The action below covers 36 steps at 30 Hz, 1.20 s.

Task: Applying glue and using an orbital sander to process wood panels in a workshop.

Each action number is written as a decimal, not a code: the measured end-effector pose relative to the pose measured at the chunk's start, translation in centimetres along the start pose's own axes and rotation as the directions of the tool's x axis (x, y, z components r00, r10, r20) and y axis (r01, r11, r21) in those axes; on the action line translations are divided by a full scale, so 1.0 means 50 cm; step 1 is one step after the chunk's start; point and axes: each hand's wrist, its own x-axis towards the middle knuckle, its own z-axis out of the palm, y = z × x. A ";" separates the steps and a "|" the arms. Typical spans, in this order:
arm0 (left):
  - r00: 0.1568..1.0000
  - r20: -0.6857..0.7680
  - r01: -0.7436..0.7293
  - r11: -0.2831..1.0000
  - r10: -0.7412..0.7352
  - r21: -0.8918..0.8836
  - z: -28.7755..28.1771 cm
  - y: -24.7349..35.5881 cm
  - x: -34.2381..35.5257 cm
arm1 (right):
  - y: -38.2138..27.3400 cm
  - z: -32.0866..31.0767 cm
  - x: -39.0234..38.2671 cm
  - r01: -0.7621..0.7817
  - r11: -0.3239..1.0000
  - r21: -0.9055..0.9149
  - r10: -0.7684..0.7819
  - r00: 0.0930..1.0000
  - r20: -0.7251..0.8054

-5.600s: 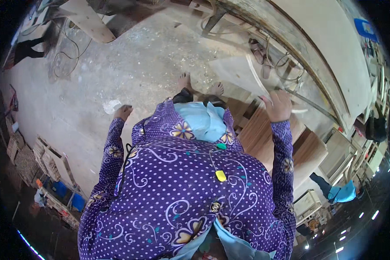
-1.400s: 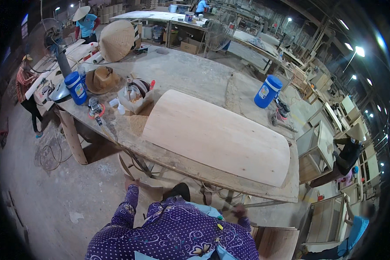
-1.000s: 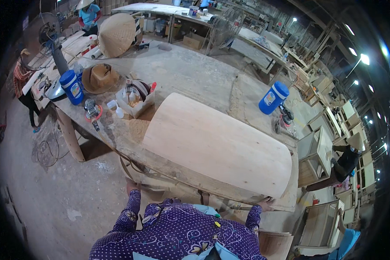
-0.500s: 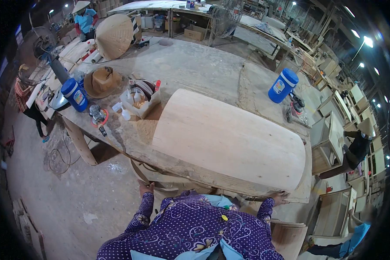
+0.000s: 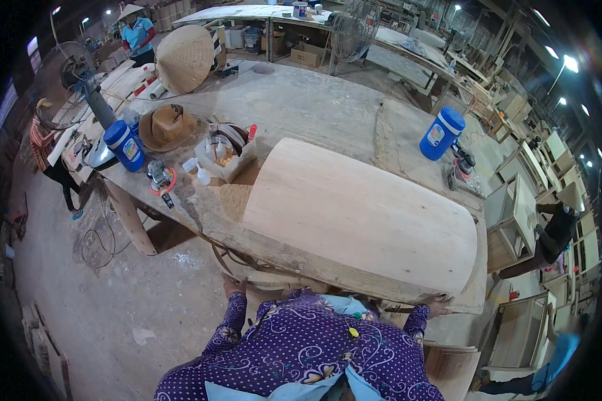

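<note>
A pale curved wooden panel (image 5: 360, 215) lies on the dusty workbench (image 5: 321, 93). My left hand (image 5: 235, 286) is low at the near side, fingers bent beside curved brown strips hanging below the bench; exactly what it grips is unclear. My right hand (image 5: 437, 304) touches the near edge by the panel's right corner, its fingertips partly hidden. A sander (image 5: 159, 175) with a hose, white bottles (image 5: 201, 174) in front of a plastic tub (image 5: 231, 160), and a blue jug (image 5: 123, 147) are left of the panel; another blue jug (image 5: 439, 137) stands behind its right end.
A brown hat (image 5: 164, 127), conical hat (image 5: 184, 57) and second sander (image 5: 463, 164) share the bench. Co-workers work at left (image 5: 47, 147), back (image 5: 137, 37) and right (image 5: 555, 230). Fans (image 5: 354, 33), wooden frames (image 5: 515, 321) and stacked curved boards (image 5: 448, 364) surround me.
My view has lifted from the floor to the bench since the oldest frame. My right hand has risen to the bench edge. Over the last second the scene has shifted slightly rightward in view.
</note>
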 end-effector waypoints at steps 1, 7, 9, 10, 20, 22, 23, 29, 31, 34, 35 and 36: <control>1.000 -0.010 0.007 1.000 -0.007 0.002 0.003 -0.026 0.014 | -0.006 0.001 -0.006 0.004 1.000 -0.001 -0.004 1.000 0.012; 0.998 -0.020 -0.063 0.997 0.062 -0.035 -0.014 -0.021 -0.009 | 0.062 0.061 0.038 0.357 0.705 -0.613 -0.327 0.931 0.166; 0.996 0.058 -0.059 0.998 0.061 -0.036 -0.023 0.015 -0.026 | 0.078 0.065 0.041 0.278 0.139 -0.951 -0.481 0.858 0.180; 0.997 0.056 -0.047 0.998 0.045 0.045 -0.034 0.043 -0.043 | 0.077 0.065 0.039 0.287 0.132 -0.949 -0.487 0.853 0.190; 0.993 0.077 -0.094 0.995 0.095 -0.014 -0.052 0.045 -0.050 | 0.088 0.043 0.074 0.366 0.901 -0.232 -0.336 0.928 0.159; 0.990 0.051 -0.134 0.991 0.134 -0.012 -0.056 0.003 -0.025 | 0.085 0.012 0.047 0.426 0.855 -0.295 -0.349 0.894 0.282; 0.983 0.043 -0.180 0.984 0.180 -0.009 -0.056 -0.008 -0.023 | 0.104 -0.004 0.028 0.429 0.854 -0.293 -0.352 0.893 0.281; 0.972 0.127 -0.196 0.980 0.196 -0.014 -0.108 0.014 -0.052 | 0.295 -0.183 -0.200 0.239 0.966 0.094 -0.245 0.741 0.625; 0.954 0.153 -0.270 0.961 0.258 0.064 -0.046 0.031 -0.028 | 0.592 -0.181 -0.212 0.379 0.923 0.073 -0.312 0.620 0.720; 0.946 0.125 -0.316 0.939 0.300 0.138 -0.069 0.028 -0.030 | 0.664 -0.295 -0.360 0.420 0.905 -0.071 0.027 0.110 0.994; 0.946 0.125 -0.315 0.937 0.299 0.147 -0.069 0.016 -0.014 | 0.728 -0.318 -0.391 0.431 0.902 0.027 -0.070 0.085 0.994; 0.952 0.164 -0.284 0.946 0.259 0.154 -0.052 -0.008 0.023 | 0.722 -0.337 -0.429 0.426 0.904 0.032 -0.069 0.071 0.995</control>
